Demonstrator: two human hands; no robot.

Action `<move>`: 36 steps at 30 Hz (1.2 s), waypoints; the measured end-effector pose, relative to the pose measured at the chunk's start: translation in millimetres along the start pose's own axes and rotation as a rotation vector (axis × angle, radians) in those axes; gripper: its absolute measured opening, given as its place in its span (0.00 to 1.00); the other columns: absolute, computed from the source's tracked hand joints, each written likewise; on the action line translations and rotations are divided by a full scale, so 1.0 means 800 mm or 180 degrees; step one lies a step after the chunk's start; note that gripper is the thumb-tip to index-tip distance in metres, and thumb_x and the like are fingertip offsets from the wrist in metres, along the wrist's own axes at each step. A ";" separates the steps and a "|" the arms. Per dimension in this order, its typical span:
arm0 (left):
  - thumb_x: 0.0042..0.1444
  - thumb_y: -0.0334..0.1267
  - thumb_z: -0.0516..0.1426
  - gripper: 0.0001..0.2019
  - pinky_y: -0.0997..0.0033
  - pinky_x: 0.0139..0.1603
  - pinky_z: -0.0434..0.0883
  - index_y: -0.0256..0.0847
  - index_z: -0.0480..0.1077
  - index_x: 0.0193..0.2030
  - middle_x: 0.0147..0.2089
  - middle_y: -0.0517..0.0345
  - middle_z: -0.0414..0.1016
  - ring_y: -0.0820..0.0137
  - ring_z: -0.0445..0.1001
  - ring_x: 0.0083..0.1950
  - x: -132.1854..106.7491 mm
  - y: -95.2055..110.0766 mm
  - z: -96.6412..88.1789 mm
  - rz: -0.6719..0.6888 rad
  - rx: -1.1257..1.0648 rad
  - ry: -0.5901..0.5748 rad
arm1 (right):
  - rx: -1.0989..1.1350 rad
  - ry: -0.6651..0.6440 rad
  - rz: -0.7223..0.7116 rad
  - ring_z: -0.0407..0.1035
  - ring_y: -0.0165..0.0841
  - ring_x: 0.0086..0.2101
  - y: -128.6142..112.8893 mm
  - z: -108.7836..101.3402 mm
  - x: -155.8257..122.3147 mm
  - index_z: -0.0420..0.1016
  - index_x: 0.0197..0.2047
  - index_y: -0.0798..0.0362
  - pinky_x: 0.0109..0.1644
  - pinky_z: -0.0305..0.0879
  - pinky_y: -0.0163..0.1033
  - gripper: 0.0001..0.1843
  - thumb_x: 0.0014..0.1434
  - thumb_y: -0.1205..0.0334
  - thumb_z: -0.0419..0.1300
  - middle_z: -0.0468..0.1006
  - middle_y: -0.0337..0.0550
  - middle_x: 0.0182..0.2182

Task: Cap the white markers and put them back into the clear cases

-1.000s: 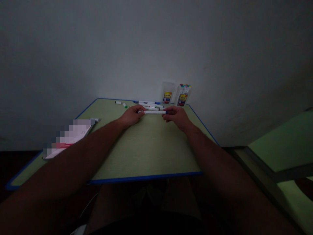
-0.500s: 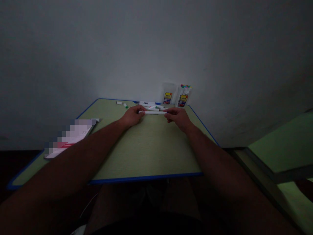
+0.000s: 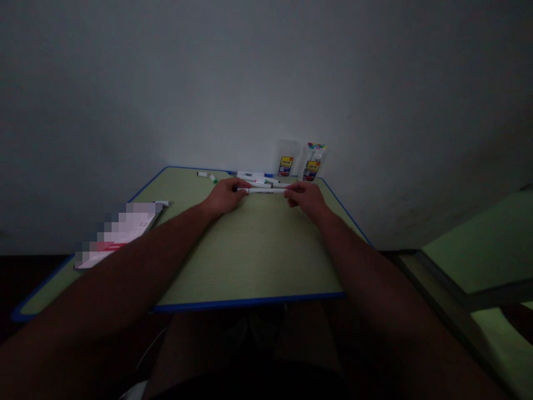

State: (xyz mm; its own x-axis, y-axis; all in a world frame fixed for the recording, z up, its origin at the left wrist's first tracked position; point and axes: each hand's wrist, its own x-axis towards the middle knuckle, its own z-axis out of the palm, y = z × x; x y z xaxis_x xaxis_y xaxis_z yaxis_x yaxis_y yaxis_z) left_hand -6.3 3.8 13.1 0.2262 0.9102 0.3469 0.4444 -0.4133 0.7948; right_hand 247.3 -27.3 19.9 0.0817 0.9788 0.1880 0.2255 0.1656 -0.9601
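Note:
A white marker (image 3: 266,190) lies lengthwise between my two hands, above the far part of the table (image 3: 258,244). My left hand (image 3: 225,195) pinches its left end between thumb and fingers. At the other end, the fingertips of my right hand (image 3: 307,198) are closed on it. Whether a cap sits at either end is hidden by the fingers. Just behind it lie several more white markers (image 3: 251,174), some with coloured ends. Left of these are two short caps or marker pieces, one with a dark end (image 3: 202,174) and one with a green end (image 3: 214,179).
Against the wall stand a clear plastic case (image 3: 287,150) with a yellow label and a second case (image 3: 313,162) filled with colour-tipped markers. A partly blurred white-and-red sheet or packet (image 3: 125,230) lies on the table's left side. Blue edging (image 3: 250,303) borders the table.
My right hand has shifted slightly to the right with its end of the marker, and my left hand has edged slightly left. The things on the table stay put.

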 end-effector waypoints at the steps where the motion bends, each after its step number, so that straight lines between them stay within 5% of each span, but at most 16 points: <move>1: 0.49 0.35 0.60 0.10 0.70 0.34 0.66 0.38 0.76 0.39 0.31 0.57 0.76 0.71 0.70 0.31 -0.001 0.002 0.000 -0.0070 -0.0082 0.0025 | -0.0002 0.0005 0.0016 0.68 0.26 0.21 0.000 0.000 0.000 0.77 0.33 0.56 0.26 0.70 0.34 0.12 0.45 0.61 0.70 0.76 0.39 0.23; 7: 0.49 0.35 0.62 0.04 0.73 0.23 0.58 0.38 0.73 0.32 0.20 0.62 0.68 0.75 0.62 0.20 -0.005 0.011 -0.001 -0.0407 -0.0627 0.0007 | -0.0146 0.0012 0.0047 0.67 0.25 0.20 -0.001 -0.002 0.001 0.77 0.31 0.56 0.25 0.69 0.33 0.08 0.47 0.62 0.69 0.77 0.40 0.23; 36: 0.47 0.30 0.63 0.03 0.74 0.26 0.63 0.36 0.73 0.29 0.25 0.57 0.74 0.76 0.66 0.23 -0.006 0.016 0.001 -0.0318 -0.1121 0.0014 | 0.0082 -0.0062 0.0073 0.66 0.26 0.19 0.004 -0.011 0.003 0.77 0.27 0.57 0.24 0.68 0.34 0.09 0.45 0.62 0.70 0.76 0.41 0.22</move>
State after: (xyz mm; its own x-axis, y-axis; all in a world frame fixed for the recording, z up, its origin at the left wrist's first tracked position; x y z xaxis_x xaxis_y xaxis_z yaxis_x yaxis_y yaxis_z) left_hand -1.2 -5.8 21.2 0.1926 0.9461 0.2603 0.1383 -0.2888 0.9473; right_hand 256.4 -25.9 19.3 0.0676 0.9845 0.1621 0.1986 0.1459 -0.9692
